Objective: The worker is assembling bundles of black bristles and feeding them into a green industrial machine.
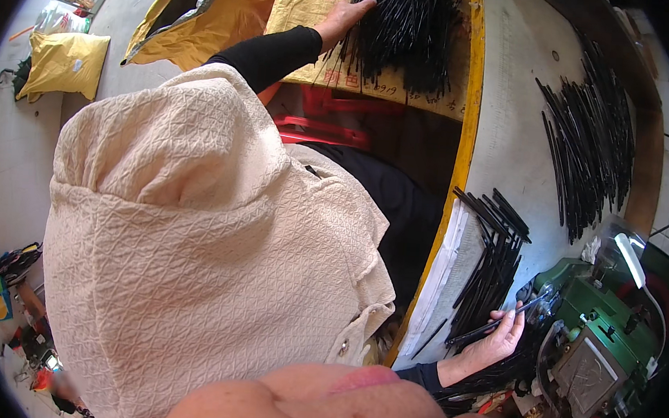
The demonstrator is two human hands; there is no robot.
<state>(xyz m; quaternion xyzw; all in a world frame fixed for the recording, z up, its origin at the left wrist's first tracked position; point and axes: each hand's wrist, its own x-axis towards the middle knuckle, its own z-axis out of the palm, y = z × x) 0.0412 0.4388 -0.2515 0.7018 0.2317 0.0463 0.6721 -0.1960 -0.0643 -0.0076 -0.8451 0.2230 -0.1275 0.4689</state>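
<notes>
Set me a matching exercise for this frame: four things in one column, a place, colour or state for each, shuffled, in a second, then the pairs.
Things:
1. left hand
2. right hand
3. machine
4. small yellow bag

Place, colour or state:
A. green, at the lower right
B. lying on the grey floor, far left
C. resting on a pile of black sticks
D. holding a few thin sticks

Pairs: 1-C, 2-D, 3-A, 4-B
</notes>
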